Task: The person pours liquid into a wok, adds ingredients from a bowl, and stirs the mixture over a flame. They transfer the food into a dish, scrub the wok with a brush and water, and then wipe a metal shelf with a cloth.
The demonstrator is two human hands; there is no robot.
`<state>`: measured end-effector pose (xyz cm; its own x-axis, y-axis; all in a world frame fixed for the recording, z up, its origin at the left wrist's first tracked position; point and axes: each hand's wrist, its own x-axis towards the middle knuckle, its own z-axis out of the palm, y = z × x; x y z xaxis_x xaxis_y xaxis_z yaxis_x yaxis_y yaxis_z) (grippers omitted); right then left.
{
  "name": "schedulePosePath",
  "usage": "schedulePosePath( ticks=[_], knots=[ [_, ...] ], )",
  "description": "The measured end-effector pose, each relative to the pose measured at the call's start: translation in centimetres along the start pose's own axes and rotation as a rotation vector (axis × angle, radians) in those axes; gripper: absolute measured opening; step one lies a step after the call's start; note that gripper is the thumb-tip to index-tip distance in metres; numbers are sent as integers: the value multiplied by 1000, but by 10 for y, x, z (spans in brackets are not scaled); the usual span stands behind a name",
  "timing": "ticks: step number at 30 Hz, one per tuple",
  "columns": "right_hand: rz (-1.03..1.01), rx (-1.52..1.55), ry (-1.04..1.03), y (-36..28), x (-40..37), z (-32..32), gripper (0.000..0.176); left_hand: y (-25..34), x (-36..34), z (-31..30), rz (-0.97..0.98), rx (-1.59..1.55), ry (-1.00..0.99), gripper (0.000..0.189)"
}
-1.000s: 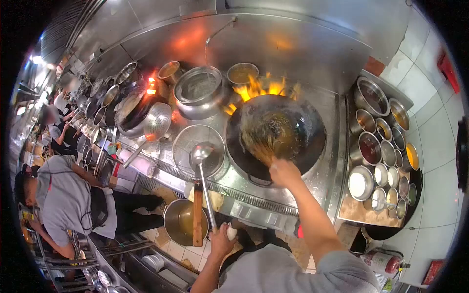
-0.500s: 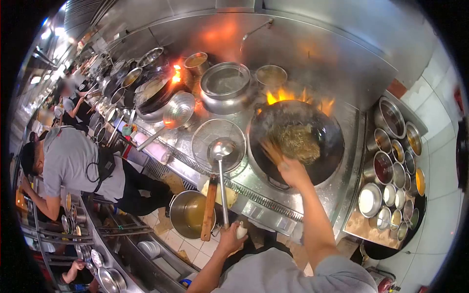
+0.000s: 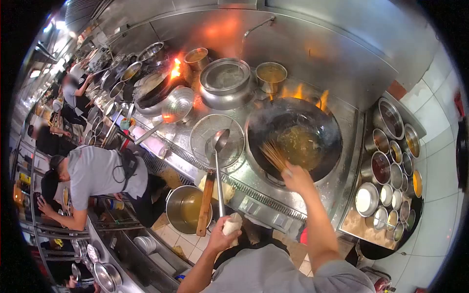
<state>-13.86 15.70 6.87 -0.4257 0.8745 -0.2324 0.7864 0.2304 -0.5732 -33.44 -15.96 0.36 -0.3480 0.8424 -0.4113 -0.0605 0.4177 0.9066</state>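
My right hand (image 3: 298, 178) is closed around a bamboo wok brush (image 3: 275, 155). The bristles reach into a big black wok (image 3: 264, 119), which has murky yellowish liquid (image 3: 299, 145) at its bottom. Flames (image 3: 298, 92) rise behind the wok's far rim. Low in the middle, my left hand (image 3: 221, 239) grips a white cloth (image 3: 232, 223) and the handle end of a long metal ladle (image 3: 219, 180). The ladle's bowl is over a round mesh strainer (image 3: 201, 133), whose wooden handle (image 3: 206, 204) sticks out past the stove edge.
A deep pot (image 3: 178, 200) of yellowish liquid stands below the stove edge. On the right, a side board (image 3: 359, 224) bears several seasoning containers. Another fire (image 3: 175, 68) burns at the left burner. A perforated skimmer (image 3: 178, 103) lies nearby. At left, a co-worker (image 3: 105, 171) leans over a counter.
The liquid in the wok has settled from a splashing swirl, and the flames are lower. The ladle has turned its bowl sideways. The co-worker at left has shifted.
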Motion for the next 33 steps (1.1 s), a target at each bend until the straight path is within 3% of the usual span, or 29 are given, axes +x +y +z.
schedulePosePath(
  ticks=[2,5,7,9,11,14,17,19,22,24,27,31,33],
  knots=[
    [62,-233,-166,15,-21,-34,59,2,2,-1,11,180,-1,63],
    [44,-435,-149,46,45,-48,44,-4,2,1,41,335,0,62],
    [6,-398,-49,53,115,-36,37,-5,2,5,92,435,8,62],
    [119,-286,83,17,125,-23,35,-14,2,7,127,505,26,63],
    [196,-214,177,-10,118,-19,33,-12,1,9,128,544,49,64],
    [38,-215,67,18,67,10,38,-5,2,14,109,508,84,61],
    [-8,-270,-88,20,-23,-29,46,-13,-2,9,183,450,119,58],
    [115,-411,-155,47,-27,-55,53,-13,-8,-1,266,506,135,57],
    [26,-257,38,87,-22,-94,52,23,-36,-15,343,612,104,49],
    [0,-241,185,81,-28,-129,45,41,-43,-24,404,668,51,46],
    [-91,-124,320,15,-64,-180,47,64,-47,-29,452,763,-70,46],
    [-187,-247,350,-20,-54,-166,49,98,-41,-18,542,631,-188,50],
    [-98,-218,230,15,-4,-127,40,107,-51,-17,532,507,-184,55]
  ],
)
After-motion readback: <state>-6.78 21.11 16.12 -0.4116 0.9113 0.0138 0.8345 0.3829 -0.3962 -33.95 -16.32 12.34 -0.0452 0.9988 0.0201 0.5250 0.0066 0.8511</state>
